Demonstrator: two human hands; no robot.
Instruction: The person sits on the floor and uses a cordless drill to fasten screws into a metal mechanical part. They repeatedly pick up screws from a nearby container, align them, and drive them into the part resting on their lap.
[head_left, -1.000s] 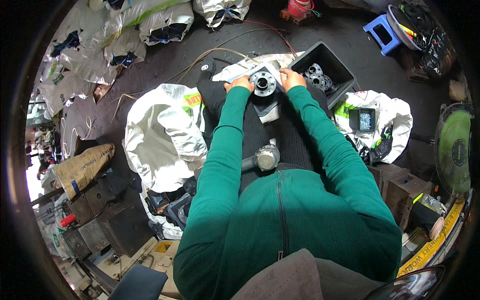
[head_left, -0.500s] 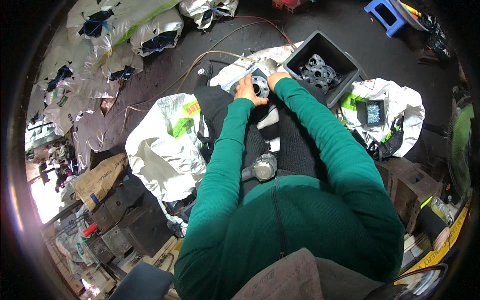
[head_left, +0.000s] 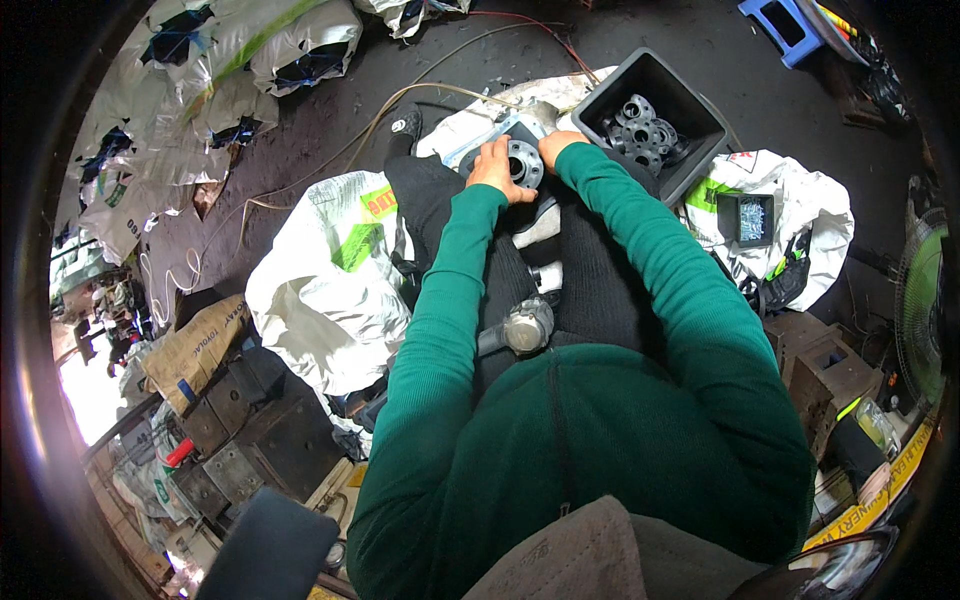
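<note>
Between my legs, a round grey flange (head_left: pixel 524 164) with a large centre hole and smaller holes around it sits over a pale surface. My left hand (head_left: pixel 492 172) grips its left side, thumb along the near rim. Just right of the flange, my right hand (head_left: pixel 560 148) is closed with the fingers curled under; whatever they hold is hidden. A black bin (head_left: pixel 690 182) stands right of that hand. Several similar grey flanges (head_left: pixel 642 135) are heaped inside it.
A white sack (head_left: pixel 330 270) lies at my left. At my right, a small black tray (head_left: pixel 752 220) of small metal pieces rests on another white sack (head_left: pixel 825 215). Hoses (head_left: pixel 390 105) cross the dark floor ahead. A green fan (head_left: pixel 920 300) stands far right.
The view has shifted slightly. Both hands stay close to the flange, and more of its holed face now shows between them.
</note>
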